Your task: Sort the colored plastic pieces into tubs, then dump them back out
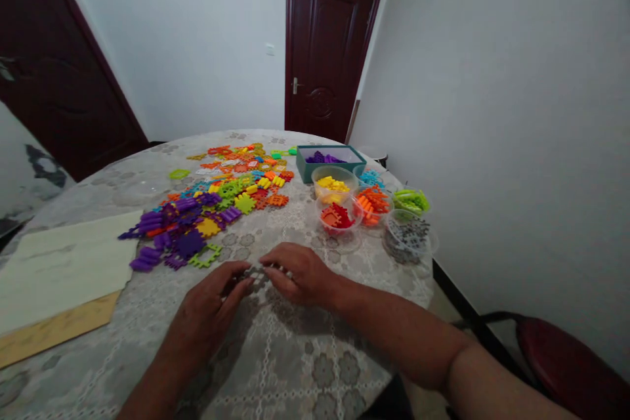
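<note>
In the head view, my left hand (215,297) and my right hand (299,271) meet low over the near part of the table. Between their fingertips is a small grey plastic piece (256,271), pinched from both sides. Its exact shape is partly hidden by the fingers. Left of and beyond the hands lies a heap of loose plastic building pieces; a dark purple square piece (190,244) and a green open-frame piece (205,256) are closest to my left hand. Right of my right hand stands a clear tub of grey pieces (407,239).
Clear tubs hold red pieces (337,216), yellow pieces (333,185), orange pieces (373,202) and lime pieces (410,201). Behind them is a green box (306,170) with purple pieces. Pale paper sheets (63,262) lie at left on the patterned tablecloth (315,367). A dark red chair (566,354) stands at right.
</note>
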The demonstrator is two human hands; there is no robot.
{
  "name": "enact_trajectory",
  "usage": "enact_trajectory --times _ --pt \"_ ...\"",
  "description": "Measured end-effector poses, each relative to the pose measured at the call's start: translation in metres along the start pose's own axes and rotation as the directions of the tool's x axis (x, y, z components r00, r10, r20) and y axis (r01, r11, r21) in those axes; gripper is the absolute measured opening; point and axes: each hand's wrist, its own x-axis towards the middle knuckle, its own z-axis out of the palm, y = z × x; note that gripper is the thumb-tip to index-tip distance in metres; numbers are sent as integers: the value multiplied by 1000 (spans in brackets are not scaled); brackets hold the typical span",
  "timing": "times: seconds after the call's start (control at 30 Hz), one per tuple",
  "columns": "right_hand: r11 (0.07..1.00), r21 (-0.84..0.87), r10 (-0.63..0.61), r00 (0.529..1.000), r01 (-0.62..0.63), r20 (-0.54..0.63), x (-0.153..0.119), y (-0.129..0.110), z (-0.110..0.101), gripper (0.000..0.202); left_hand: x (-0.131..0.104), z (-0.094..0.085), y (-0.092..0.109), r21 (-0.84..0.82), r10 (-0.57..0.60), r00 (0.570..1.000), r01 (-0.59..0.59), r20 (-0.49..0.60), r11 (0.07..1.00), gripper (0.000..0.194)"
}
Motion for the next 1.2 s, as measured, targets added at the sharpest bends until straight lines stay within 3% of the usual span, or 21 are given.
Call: enact_trajectory --times 0.13,0.33,0.47,0.57,0.7,0.83,0.93,1.0,1.1,1.2 --pt "998 52 39 999 -41 35 -1 0 7 16 1 3 2 39 17 1000 -17 14 999 35" --pt "999 36 35 999 -36 25 6 -1 -19 13 1 3 6 74 76 997 -77 16 994 34" --pt "996 -52 72 990 -79 -121 3 -1 -53 15 1 -2 7 132 81 997 -80 -7 988 30" --pt "956 -165 179 930 -241 -320 -16 -2 -88 16 -3 -7 8 157 72 995 -60 -69 986 29" --pt "806 -424 155 837 -414 -524 -65 9 -144 23 -14 -11 12 161 98 989 -79 -112 984 26" --pt "519 -724 54 863 -454 -503 -114 47 -188 28 -20 -6 15 192 137 983 -112 -123 975 21" --pt "349 -816 88 883 -460 -461 -141 75 -202 31 -20 -2 16 211 151 981 -123 -122 970 19" --pt "295 -834 144 885 -466 -444 -152 87 -203 30 -20 1 15 225 156 979 -124 -130 966 17" --pt "308 -827 225 880 -471 -418 -161 96 -201 29 -20 2 14 245 159 976 -120 -150 962 15" --pt "456 -753 212 879 -475 -426 -159 94 -198 32 -22 1 13 270 163 971 -112 -173 956 13"
